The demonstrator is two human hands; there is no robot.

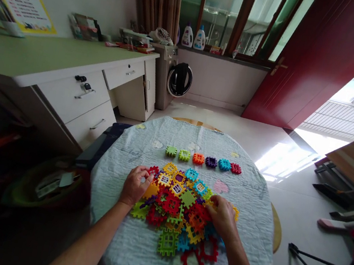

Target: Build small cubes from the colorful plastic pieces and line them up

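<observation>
A heap of colourful interlocking plastic building blocks (188,199), square with notched edges and some with window lattices, lies on a round table. At the heap's left edge is my left hand (136,185), its fingers curled inward beside a yellow-orange block (151,190). My right hand (223,216) reaches into the right side, thumb and fingers drawn together near yellow and red blocks. What either hand grips is hidden by the fingers. Beyond the heap runs a spaced row of blocks, from a green one (171,151) through an orange one (198,158) to a red one (236,168).
A pale blue patterned cloth (111,241) covers the table. To the left stands a desk (74,58) with drawers, then a washing machine (166,76) with its door ajar. A red door (285,69) is at the right, and black tripod-like legs (315,259) stand on the floor.
</observation>
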